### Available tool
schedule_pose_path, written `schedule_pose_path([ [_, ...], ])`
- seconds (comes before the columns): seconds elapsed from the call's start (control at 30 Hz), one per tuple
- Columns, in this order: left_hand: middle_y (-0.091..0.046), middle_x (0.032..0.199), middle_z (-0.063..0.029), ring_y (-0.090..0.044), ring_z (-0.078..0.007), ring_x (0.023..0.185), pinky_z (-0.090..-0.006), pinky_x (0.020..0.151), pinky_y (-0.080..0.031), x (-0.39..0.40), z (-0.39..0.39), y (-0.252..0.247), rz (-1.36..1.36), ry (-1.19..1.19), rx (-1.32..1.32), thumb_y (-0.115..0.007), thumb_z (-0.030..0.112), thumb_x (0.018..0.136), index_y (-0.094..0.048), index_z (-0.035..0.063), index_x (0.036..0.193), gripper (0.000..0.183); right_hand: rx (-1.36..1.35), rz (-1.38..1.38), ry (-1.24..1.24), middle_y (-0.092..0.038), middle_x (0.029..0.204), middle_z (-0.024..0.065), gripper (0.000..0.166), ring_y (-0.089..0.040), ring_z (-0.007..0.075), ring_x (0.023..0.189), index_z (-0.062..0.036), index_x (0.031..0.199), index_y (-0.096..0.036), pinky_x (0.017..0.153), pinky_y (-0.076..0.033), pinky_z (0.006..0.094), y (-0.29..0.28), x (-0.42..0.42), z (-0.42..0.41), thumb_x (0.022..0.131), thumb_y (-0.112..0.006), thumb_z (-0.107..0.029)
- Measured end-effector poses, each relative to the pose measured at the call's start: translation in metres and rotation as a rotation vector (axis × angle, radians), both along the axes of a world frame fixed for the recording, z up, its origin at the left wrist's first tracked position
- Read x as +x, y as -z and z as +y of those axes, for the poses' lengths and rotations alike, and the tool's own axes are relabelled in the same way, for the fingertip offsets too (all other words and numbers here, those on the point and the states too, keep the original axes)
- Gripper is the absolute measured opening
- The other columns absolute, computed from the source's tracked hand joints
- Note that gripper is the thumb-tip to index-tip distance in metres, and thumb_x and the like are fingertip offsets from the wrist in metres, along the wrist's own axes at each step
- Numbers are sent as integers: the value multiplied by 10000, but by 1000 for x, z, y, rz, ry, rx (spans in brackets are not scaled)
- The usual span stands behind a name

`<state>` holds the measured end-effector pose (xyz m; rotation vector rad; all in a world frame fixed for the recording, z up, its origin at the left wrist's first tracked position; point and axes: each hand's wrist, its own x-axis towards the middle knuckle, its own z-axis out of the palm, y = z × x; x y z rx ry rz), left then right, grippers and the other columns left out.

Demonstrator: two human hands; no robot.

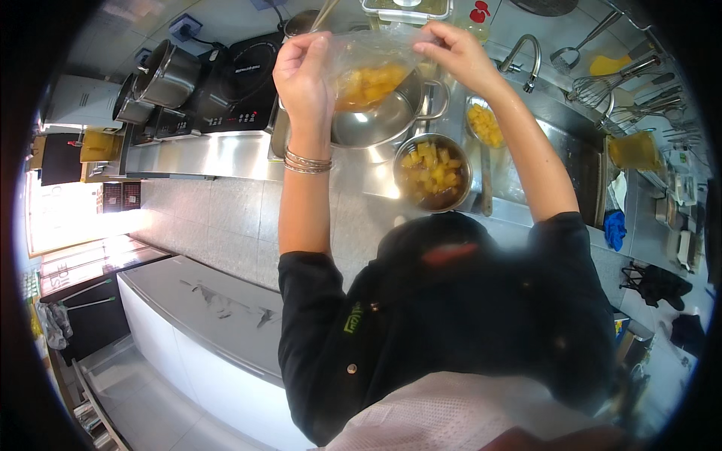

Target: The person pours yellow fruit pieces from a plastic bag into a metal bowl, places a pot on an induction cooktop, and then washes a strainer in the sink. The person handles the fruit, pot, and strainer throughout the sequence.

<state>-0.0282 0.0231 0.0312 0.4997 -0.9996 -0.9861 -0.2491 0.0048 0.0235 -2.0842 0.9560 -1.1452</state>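
Between my two hands hangs a clear plastic bag [369, 84] with yellow chunks and amber liquid in it. My left hand [304, 70] pinches the bag's left upper edge, and my right hand [451, 51] pinches its right upper corner. Beneath the bag stands a large stainless steel pot [372, 127] with a loop handle; the bag hides part of its inside. Nearer my body, a round metal bowl [433, 173] holds yellow chunks in dark liquid. A small clear container [485, 122] of yellow pieces lies to its right, beside a long-handled utensil [486, 186].
Induction cookers [248, 70] and steel pots [168, 73] stand at the left. A lidded clear box [406, 11] and a red-topped bottle [478, 20] are at the back. On the right are a faucet [524, 56], a sink [569, 158] and hanging whisks [615, 82].
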Motion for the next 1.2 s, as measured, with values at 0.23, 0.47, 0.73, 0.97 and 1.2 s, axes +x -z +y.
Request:
schedule_pose_path([
  [0.23, -595, 835, -96, -566, -180, 771, -311, 738, -461, -2, 2, -10, 126, 165, -44, -512, 12, 819, -562, -24, 882, 88, -78, -131, -78, -488, 646, -32, 66, -427, 55, 587, -13, 767, -542, 521, -354, 211, -96, -4, 28, 774, -575, -69],
  [0.47, -466, 1158, -111, -436, -204, 1088, -327, 896, -370, -51, 42, 38, -52, 369, 198, -573, 85, 789, -306, 22, 1251, 537, 5, -129, -45, -528, 671, -3, 68, -469, 52, 593, 5, 789, -553, 520, -365, 184, -117, -41, 64, 796, -557, -63],
  [0.73, -362, 1236, -100, -380, -194, 1136, -321, 884, -393, -143, 113, 132, 38, 752, 342, -663, 114, 729, -222, 41, 1273, 704, 357, 197, -30, -503, 733, -6, 151, -467, 63, 642, -9, 836, -547, 572, -374, 197, -73, -91, 97, 801, -588, -151],
  [0.97, -315, 1265, -87, -317, -194, 1185, -324, 976, -299, -177, 183, 164, 245, 817, 518, -610, 55, 764, -197, 32, 1273, 655, 771, 240, -161, -474, 687, -24, 116, -436, 52, 615, -11, 780, -528, 554, -350, 184, -17, -89, 91, 799, -577, -115],
  [1.2, -453, 1144, -71, -445, -137, 1030, -280, 849, -387, -163, 221, 172, 368, 951, 850, -562, 148, 825, -291, 30, 1219, 492, 1072, 373, -374, -497, 636, -18, 122, -468, 48, 576, -33, 745, -523, 501, -367, 188, 64, -54, 64, 819, -545, -128],
])
